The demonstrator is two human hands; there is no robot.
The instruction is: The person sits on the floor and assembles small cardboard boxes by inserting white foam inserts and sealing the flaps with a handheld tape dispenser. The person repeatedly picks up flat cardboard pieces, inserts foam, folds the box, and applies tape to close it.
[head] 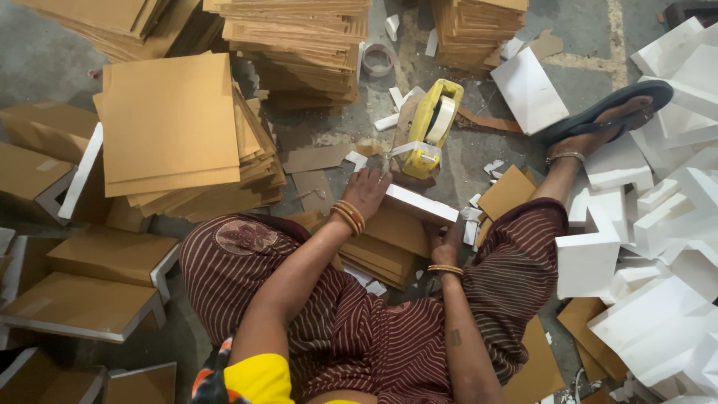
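I sit on the floor with a flat brown cardboard package [396,236] edged in white foam between my knees. My left hand [366,191] rests flat on its far left corner, fingers spread, next to the white foam strip [422,204] along its top edge. My right hand [446,245] grips the package's right edge from below. A yellow tape dispenser [430,127] with a pale tape roll stands on the floor just beyond the package, close to my left hand's fingertips.
Stacks of brown cardboard sheets [176,127] rise at left and at the back [299,45]. Finished foam-edged packages [90,292] lie at left. A heap of white foam blocks [658,247] fills the right. My sandalled foot [613,116] stretches right. Foam scraps litter the floor.
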